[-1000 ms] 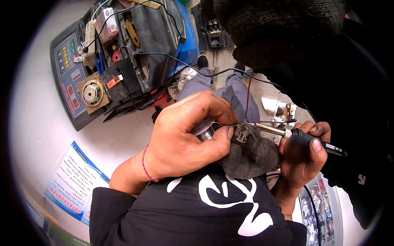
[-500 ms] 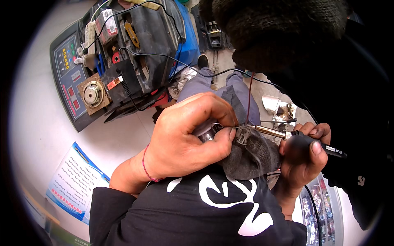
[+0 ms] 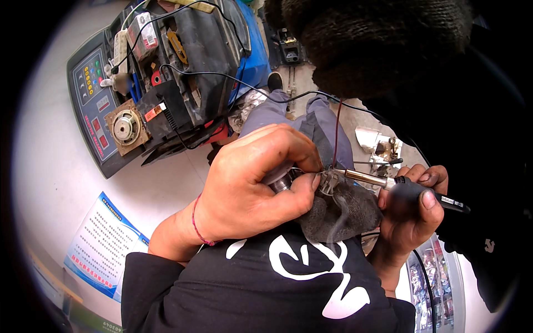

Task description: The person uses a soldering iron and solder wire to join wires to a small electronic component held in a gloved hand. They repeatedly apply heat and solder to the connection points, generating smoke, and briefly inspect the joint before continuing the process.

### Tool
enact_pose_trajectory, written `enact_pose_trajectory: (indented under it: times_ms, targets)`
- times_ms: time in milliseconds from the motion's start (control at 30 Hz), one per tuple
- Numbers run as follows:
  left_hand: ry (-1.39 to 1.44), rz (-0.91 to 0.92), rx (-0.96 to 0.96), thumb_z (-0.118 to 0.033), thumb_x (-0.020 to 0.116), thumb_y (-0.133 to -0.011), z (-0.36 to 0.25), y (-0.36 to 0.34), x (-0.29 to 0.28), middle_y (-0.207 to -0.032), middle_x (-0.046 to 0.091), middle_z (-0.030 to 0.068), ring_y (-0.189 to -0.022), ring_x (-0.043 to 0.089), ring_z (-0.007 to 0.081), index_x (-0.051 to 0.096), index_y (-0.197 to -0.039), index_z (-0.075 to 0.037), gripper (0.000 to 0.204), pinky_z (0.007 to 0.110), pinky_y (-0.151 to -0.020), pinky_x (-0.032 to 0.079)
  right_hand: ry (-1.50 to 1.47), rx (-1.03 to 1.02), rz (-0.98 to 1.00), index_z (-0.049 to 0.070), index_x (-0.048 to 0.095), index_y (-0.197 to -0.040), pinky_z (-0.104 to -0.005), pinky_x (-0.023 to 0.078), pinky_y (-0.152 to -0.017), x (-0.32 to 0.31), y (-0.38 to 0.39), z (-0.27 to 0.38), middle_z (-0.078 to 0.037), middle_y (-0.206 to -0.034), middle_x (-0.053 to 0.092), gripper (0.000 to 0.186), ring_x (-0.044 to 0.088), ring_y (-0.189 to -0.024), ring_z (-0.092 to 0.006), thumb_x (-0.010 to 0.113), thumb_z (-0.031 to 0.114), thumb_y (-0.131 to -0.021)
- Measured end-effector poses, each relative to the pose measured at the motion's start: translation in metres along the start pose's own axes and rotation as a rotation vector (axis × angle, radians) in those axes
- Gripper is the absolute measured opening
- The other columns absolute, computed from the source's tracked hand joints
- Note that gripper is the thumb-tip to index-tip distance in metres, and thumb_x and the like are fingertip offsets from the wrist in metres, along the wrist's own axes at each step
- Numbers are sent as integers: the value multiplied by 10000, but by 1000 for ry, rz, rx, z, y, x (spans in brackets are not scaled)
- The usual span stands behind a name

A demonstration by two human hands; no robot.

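My left hand point(image 3: 255, 177) is closed, thumb and forefinger pinching a thin strand of solder wire point(image 3: 297, 168). A small clear-capped tube with a coiled, silvery body point(image 3: 282, 182) sits inside its grip. My right hand point(image 3: 413, 205) grips a soldering iron point(image 3: 372, 178) with a black handle, its tip pointing left at a small part with metal terminals point(image 3: 330, 184). A dark red wire point(image 3: 337, 133) runs up from that part. Another person's dark grey glove point(image 3: 344, 216) lies under the part. The exact contact at the tip is too small to make out.
The other person's second glove point(image 3: 377, 44) and black sleeve fill the upper right. At left stands a machine with a control panel point(image 3: 94, 111), cluttered with a speaker point(image 3: 126, 129) and tools. A black cable point(image 3: 261, 91) crosses above my hands. A blue-and-white poster point(image 3: 102, 244) shows lower left.
The iron's tip and both my hands stay almost in place. The smoke over the glove has changed shape, and the glove has shifted very slightly.
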State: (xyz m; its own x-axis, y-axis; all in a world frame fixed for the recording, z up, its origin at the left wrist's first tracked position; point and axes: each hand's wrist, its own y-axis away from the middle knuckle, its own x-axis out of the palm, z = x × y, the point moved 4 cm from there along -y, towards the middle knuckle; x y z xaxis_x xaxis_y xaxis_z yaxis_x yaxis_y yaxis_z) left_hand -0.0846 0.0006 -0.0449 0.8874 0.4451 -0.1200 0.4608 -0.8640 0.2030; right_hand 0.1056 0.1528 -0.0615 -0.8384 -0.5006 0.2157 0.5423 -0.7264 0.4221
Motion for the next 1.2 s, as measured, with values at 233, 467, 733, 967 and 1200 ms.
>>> enact_pose_trajectory:
  times_ms: [233,467,733,967,1200]
  targets:
    - [-21,20,-32,87,671,-717,0,1,2,-909,680,154,-839,676,201,613,-860,15,171,300,-764,543,13,-5,-10,53,393,-1021,-295,517,-467,3,1,1,-103,-802,461,383,483,-600,-168,617,311,-848]
    - [-74,55,-51,86,678,-724,-3,0,2,-907,675,152,-846,677,204,623,-865,22,164,298,-768,542,24,-45,-12,58,393,-976,-306,498,-462,5,0,4,-91,-719,423,401,470,-632,-169,647,313,-799]
    - [-115,70,-30,85,684,-720,-3,-3,2,-901,677,139,-827,678,209,628,-857,21,162,303,-745,545,23,-49,-14,63,391,-969,-302,507,-473,7,1,4,-96,-713,417,408,460,-636,-177,663,307,-787]
    - [-199,87,-25,86,688,-708,-4,-7,2,-864,672,119,-808,675,214,635,-855,26,167,302,-732,540,8,-67,9,54,404,-970,-296,511,-493,7,1,2,-101,-708,438,385,457,-619,-174,656,292,-801]
    - [-216,70,-26,91,684,-699,-4,-8,2,-842,667,111,-798,672,214,632,-857,26,178,301,-727,538,41,-84,9,55,408,-968,-286,512,-507,9,-1,4,-96,-697,439,374,465,-606,-168,628,308,-803]
